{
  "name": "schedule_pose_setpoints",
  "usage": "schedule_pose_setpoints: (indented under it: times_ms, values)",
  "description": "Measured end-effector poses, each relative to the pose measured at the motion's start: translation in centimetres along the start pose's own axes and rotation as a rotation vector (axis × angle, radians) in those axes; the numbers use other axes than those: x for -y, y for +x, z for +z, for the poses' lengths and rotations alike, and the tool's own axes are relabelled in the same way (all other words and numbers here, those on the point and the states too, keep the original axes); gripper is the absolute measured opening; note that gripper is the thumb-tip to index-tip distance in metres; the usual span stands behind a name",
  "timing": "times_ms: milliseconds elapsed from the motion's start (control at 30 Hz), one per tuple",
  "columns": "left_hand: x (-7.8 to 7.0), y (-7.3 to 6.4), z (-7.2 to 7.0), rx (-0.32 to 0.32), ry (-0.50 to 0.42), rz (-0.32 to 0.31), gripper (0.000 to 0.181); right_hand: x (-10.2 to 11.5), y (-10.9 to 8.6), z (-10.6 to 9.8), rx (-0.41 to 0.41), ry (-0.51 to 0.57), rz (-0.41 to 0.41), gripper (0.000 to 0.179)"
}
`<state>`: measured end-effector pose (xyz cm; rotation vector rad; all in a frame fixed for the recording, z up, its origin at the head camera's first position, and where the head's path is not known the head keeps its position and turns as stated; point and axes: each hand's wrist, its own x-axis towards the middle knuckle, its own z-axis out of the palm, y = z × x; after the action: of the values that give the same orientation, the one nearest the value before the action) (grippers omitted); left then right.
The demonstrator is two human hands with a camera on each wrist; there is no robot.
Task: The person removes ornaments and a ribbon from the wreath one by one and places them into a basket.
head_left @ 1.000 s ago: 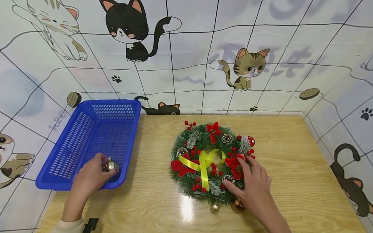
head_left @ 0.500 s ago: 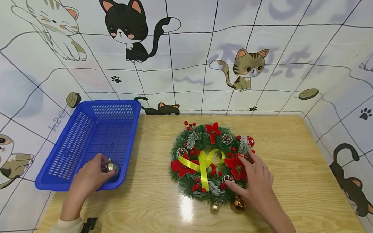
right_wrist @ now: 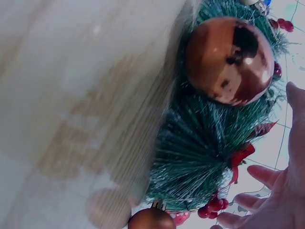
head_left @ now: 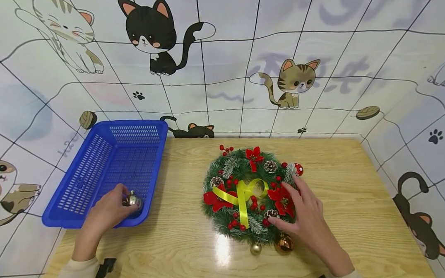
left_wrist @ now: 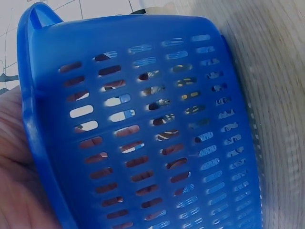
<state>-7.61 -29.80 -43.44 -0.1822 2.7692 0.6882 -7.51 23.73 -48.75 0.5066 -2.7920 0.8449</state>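
Note:
My left hand reaches into the front right corner of the blue plastic basket, its fingers curled against a shiny silvery-gold bauble. In the left wrist view the slotted basket wall hides most of that grip. On the table lies a green Christmas wreath with red flowers, berries, pine cones and a yellow ribbon. Beside its right edge is my right hand, fingers spread and nearly straight, holding nothing. A copper bauble and a small gold bauble sit at the wreath's front edge.
The wooden table meets a cat-printed cloth backdrop at the back and sides. The basket stands at the table's left, some way from the wreath. In the right wrist view another copper bauble shows beside the wreath.
My right hand has drawn back slightly to the right, and the copper bauble shows more fully. The left hand stays almost still in the basket.

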Motion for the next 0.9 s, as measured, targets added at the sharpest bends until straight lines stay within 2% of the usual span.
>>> schedule_pose_setpoints:
  times_ms: [433,633,767,900]
  values:
    - [0.2,0.1,-0.1,0.023,-0.011,0.007,0.049,-1.6,0.8,-0.4,0.056,-0.018,-0.069,0.103]
    - [-0.1,-0.4,0.1,-0.039,-0.021,0.017,0.05,-1.8,1.0,-0.3,0.077,-0.019,-0.073,0.101]
    - [-0.8,-0.7,0.1,-0.095,-0.037,-0.005,0.058,-2.2,1.3,-0.2,0.101,-0.026,-0.076,0.102]
    - [-1.1,-1.0,0.0,-0.146,-0.034,-0.02,0.058,-2.3,1.6,-0.2,0.112,-0.042,-0.084,0.102]
